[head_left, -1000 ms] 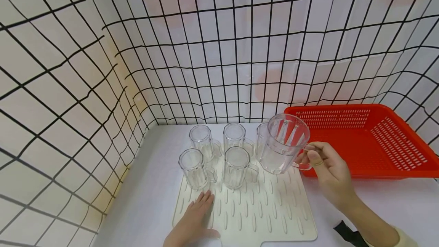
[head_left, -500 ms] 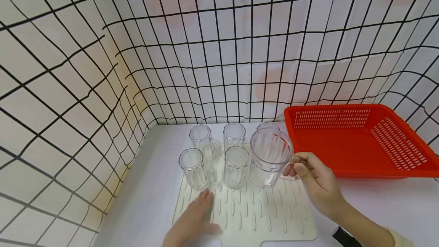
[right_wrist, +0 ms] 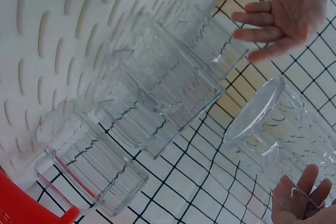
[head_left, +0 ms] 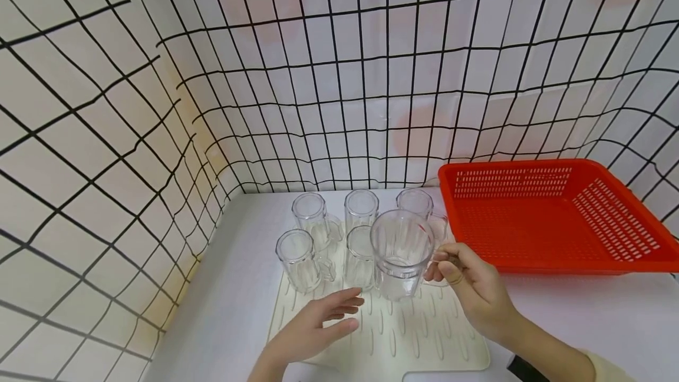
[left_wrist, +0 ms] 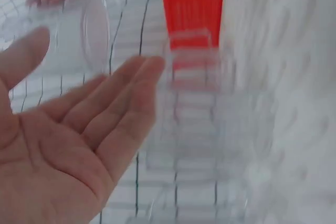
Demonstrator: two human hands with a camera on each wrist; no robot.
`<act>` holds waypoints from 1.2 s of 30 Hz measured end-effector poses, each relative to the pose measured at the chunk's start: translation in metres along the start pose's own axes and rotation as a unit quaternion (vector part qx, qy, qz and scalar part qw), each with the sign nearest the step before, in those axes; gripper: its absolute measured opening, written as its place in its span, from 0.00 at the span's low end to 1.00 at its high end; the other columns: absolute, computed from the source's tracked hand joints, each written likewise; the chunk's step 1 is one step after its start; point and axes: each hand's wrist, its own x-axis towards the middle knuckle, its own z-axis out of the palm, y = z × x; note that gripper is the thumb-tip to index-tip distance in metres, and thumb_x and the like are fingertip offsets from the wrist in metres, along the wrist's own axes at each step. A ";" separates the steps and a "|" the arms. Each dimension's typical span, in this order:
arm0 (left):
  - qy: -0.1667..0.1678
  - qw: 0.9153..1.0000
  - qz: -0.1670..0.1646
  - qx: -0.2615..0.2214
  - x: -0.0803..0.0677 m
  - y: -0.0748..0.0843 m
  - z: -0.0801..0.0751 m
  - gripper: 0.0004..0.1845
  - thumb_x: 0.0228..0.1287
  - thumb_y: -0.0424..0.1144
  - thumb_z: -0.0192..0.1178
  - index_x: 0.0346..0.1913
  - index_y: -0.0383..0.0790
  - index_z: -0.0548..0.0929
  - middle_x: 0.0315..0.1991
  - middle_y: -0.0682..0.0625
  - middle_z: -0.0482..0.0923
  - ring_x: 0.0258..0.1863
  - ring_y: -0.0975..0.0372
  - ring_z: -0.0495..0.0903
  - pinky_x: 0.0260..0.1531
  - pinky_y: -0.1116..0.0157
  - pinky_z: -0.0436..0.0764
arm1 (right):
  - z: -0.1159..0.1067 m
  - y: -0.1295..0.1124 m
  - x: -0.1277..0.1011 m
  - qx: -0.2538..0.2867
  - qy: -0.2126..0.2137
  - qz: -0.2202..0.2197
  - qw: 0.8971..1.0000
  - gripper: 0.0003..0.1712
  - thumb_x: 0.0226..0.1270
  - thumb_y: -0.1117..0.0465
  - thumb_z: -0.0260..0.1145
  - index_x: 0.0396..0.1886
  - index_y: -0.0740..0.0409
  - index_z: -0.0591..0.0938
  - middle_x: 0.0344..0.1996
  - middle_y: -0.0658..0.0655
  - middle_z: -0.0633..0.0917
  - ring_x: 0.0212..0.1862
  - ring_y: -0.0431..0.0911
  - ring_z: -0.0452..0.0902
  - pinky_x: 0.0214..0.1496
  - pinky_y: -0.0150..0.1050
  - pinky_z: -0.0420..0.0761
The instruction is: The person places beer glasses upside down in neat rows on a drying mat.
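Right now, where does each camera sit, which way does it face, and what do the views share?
Head: worn high, looking forward and down at the ribbed mat, five standing mugs, the red basket; both hands show, the right hand holding a clear mug by its handle.
Left wrist: looks along the open palm of the left hand toward the blurred mugs and basket.
Right wrist: looks past the fingertips over the held mug to the mat.
Shared: all three show the held mug and left hand.

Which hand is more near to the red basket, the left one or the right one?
Right. The right hand holds a clear mug by its handle just beside the red basket, near its front left corner. The left hand hovers open over the drying mat, farther left.
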 end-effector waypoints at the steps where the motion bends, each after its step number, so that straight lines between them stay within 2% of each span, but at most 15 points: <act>1: 0.002 0.999 0.001 -0.034 0.004 0.002 0.005 0.27 0.74 0.42 0.54 0.71 0.39 0.65 0.62 0.44 0.75 0.59 0.53 0.77 0.58 0.63 0.75 | 0.000 0.000 -0.001 -0.001 -0.002 0.000 1.000 0.09 0.68 0.82 0.50 0.43 0.71 0.72 0.32 0.54 0.79 0.38 0.42 0.77 0.44 0.29 0.81; 3: 0.006 0.993 -0.018 -0.118 0.011 0.005 0.017 0.27 0.76 0.42 0.51 0.72 0.37 0.63 0.61 0.41 0.75 0.58 0.53 0.77 0.57 0.65 0.75 | 0.001 0.000 -0.003 -0.011 -0.006 0.012 1.000 0.10 0.68 0.81 0.51 0.43 0.68 0.72 0.32 0.53 0.79 0.37 0.42 0.77 0.43 0.29 0.82; 5: 0.013 0.979 -0.043 -0.201 0.018 0.008 0.027 0.27 0.77 0.44 0.48 0.71 0.33 0.62 0.59 0.37 0.76 0.57 0.52 0.79 0.56 0.64 0.77 | 0.002 0.001 -0.005 -0.018 -0.007 0.012 1.000 0.11 0.68 0.80 0.52 0.42 0.64 0.73 0.32 0.51 0.79 0.37 0.42 0.77 0.41 0.29 0.82; 7: 0.009 0.962 -0.065 -0.264 0.024 0.011 0.035 0.28 0.79 0.48 0.42 0.68 0.28 0.64 0.57 0.34 0.77 0.55 0.51 0.79 0.56 0.60 0.77 | 0.003 0.002 -0.007 -0.025 -0.006 0.008 1.000 0.12 0.68 0.80 0.53 0.42 0.62 0.73 0.31 0.49 0.80 0.36 0.41 0.77 0.40 0.29 0.81; 9: 0.007 0.948 -0.081 -0.307 0.028 0.014 0.040 0.31 0.79 0.52 0.38 0.64 0.25 0.68 0.55 0.32 0.78 0.54 0.49 0.80 0.55 0.58 0.77 | 0.004 0.003 -0.009 -0.024 -0.006 0.005 1.000 0.13 0.66 0.81 0.54 0.42 0.61 0.74 0.31 0.50 0.80 0.36 0.41 0.78 0.39 0.29 0.81; 12: 0.012 0.938 -0.091 -0.333 0.032 0.017 0.043 0.34 0.78 0.55 0.37 0.58 0.22 0.72 0.53 0.31 0.79 0.53 0.48 0.81 0.54 0.57 0.78 | 0.004 0.003 -0.012 -0.024 -0.014 -0.004 1.000 0.14 0.65 0.82 0.55 0.43 0.64 0.74 0.31 0.53 0.81 0.36 0.41 0.78 0.39 0.30 0.81; 15: 0.026 0.934 -0.097 -0.343 0.034 0.020 0.044 0.34 0.78 0.55 0.39 0.57 0.23 0.74 0.50 0.31 0.80 0.52 0.49 0.82 0.52 0.59 0.79 | 0.002 0.001 -0.013 -0.031 -0.028 -0.011 0.999 0.14 0.65 0.81 0.55 0.45 0.63 0.74 0.33 0.52 0.82 0.37 0.41 0.79 0.41 0.29 0.81; 20: 0.038 0.934 -0.099 -0.340 0.035 0.024 0.038 0.36 0.77 0.57 0.38 0.58 0.22 0.73 0.50 0.32 0.81 0.50 0.51 0.83 0.52 0.60 0.80 | -0.004 -0.002 -0.013 -0.056 -0.053 -0.016 0.997 0.19 0.63 0.79 0.60 0.48 0.57 0.75 0.36 0.46 0.82 0.38 0.39 0.79 0.42 0.30 0.81; 24: 0.071 0.938 -0.098 -0.325 0.034 0.030 0.031 0.37 0.77 0.58 0.37 0.61 0.21 0.71 0.49 0.33 0.81 0.49 0.55 0.83 0.51 0.61 0.80 | -0.006 -0.004 -0.012 -0.062 -0.071 -0.033 0.995 0.24 0.56 0.81 0.63 0.49 0.54 0.76 0.37 0.45 0.80 0.39 0.39 0.75 0.42 0.31 0.79; 28: 0.090 0.943 -0.093 -0.305 0.034 0.035 0.023 0.37 0.78 0.57 0.35 0.63 0.21 0.68 0.53 0.33 0.79 0.51 0.57 0.82 0.53 0.62 0.79 | -0.005 -0.004 -0.010 -0.074 -0.078 -0.060 0.992 0.25 0.55 0.79 0.66 0.49 0.52 0.79 0.41 0.47 0.81 0.44 0.40 0.76 0.50 0.28 0.77; 31: 0.101 0.938 -0.092 -0.318 0.035 0.041 0.018 0.38 0.77 0.57 0.38 0.66 0.21 0.65 0.56 0.34 0.77 0.53 0.56 0.81 0.54 0.62 0.78 | -0.004 -0.001 -0.011 -0.095 -0.082 -0.092 0.988 0.18 0.61 0.71 0.67 0.49 0.50 0.81 0.46 0.50 0.83 0.51 0.42 0.77 0.57 0.27 0.74; 34: 0.101 0.932 -0.089 -0.336 0.036 0.046 0.015 0.37 0.77 0.57 0.38 0.69 0.24 0.61 0.60 0.34 0.74 0.57 0.53 0.78 0.58 0.60 0.76 | -0.003 0.004 -0.011 -0.116 -0.091 -0.138 0.979 0.10 0.68 0.61 0.65 0.48 0.51 0.82 0.48 0.52 0.83 0.57 0.45 0.76 0.62 0.28 0.71; 36: 0.097 0.927 -0.086 -0.352 0.036 0.048 0.014 0.37 0.77 0.57 0.38 0.71 0.26 0.57 0.63 0.33 0.71 0.59 0.51 0.76 0.60 0.58 0.74 | -0.001 0.007 -0.011 -0.133 -0.096 -0.172 0.971 0.10 0.72 0.57 0.62 0.47 0.52 0.83 0.47 0.52 0.83 0.58 0.47 0.75 0.63 0.29 0.69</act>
